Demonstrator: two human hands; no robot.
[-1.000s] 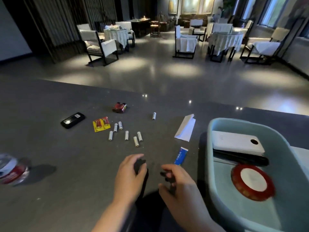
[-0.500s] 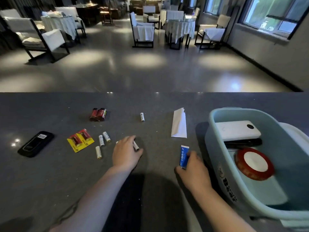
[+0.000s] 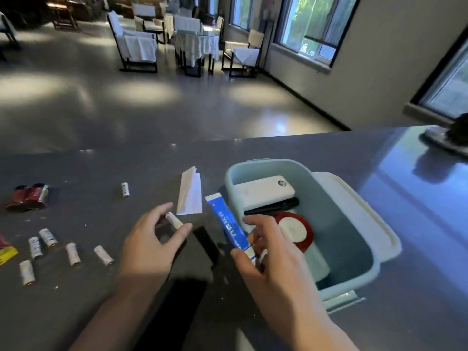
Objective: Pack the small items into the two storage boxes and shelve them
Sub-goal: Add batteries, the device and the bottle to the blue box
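Five white batteries [image 3: 52,249] are seen lying loose on the grey counter [image 3: 76,312] well to the left of the left fingers, with a yellow battery pack [image 3: 6,252] at the frame's edge beside them and a red pair of batteries [image 3: 29,195] further back. Another single battery [image 3: 125,189] is seen beyond the left fingertips. One white battery [image 3: 174,220] is pinched by the left hand [image 3: 149,245] between curled forefinger and thumb, raised just off the counter. A folded white paper [image 3: 190,192] lies just past those fingers. A blue tube [image 3: 229,225] is gripped at its lower end by the curled fingers of the right hand [image 3: 274,262], its top tilted away to the left. Directly right of these fingers the pale blue storage box [image 3: 364,272] is placed, open, with a white power bank [image 3: 263,193], a black item [image 3: 274,207] and a red tape roll [image 3: 295,230] inside; a white lid [image 3: 359,211] lies under its far side
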